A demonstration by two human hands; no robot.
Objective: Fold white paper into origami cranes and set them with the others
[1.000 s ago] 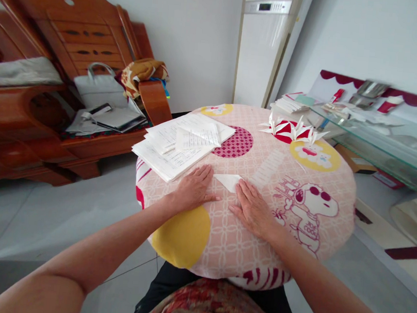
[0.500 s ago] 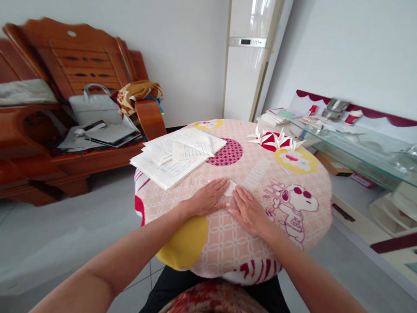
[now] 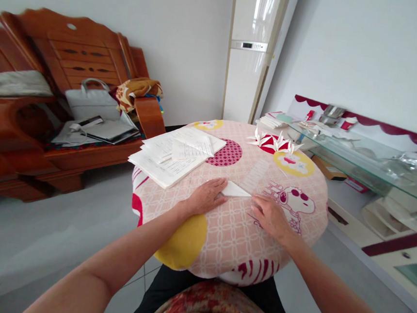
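A small folded white paper [image 3: 235, 190] lies on the round table, whose cover [image 3: 230, 236] is pink with cartoon prints. My left hand [image 3: 206, 197] lies flat with fingers stretched out, its fingertips pressing the paper's left end. My right hand [image 3: 271, 215] rests flat and open on the cloth just right of the paper's pointed tip, holding nothing. A stack of printed sheets [image 3: 175, 155] sits at the table's far left. Several folded white paper cranes [image 3: 273, 141] stand at the far side.
A carved wooden bench [image 3: 59, 109] with a grey bag [image 3: 91, 101] and papers stands at left. A tall white air conditioner [image 3: 249, 53] is in the corner. A glass shelf unit [image 3: 369, 156] with cups and papers runs along the right wall.
My right hand has slid rightwards off the folded paper, uncovering more of it. My left hand stays pressed on its left end. The view has shifted slightly.
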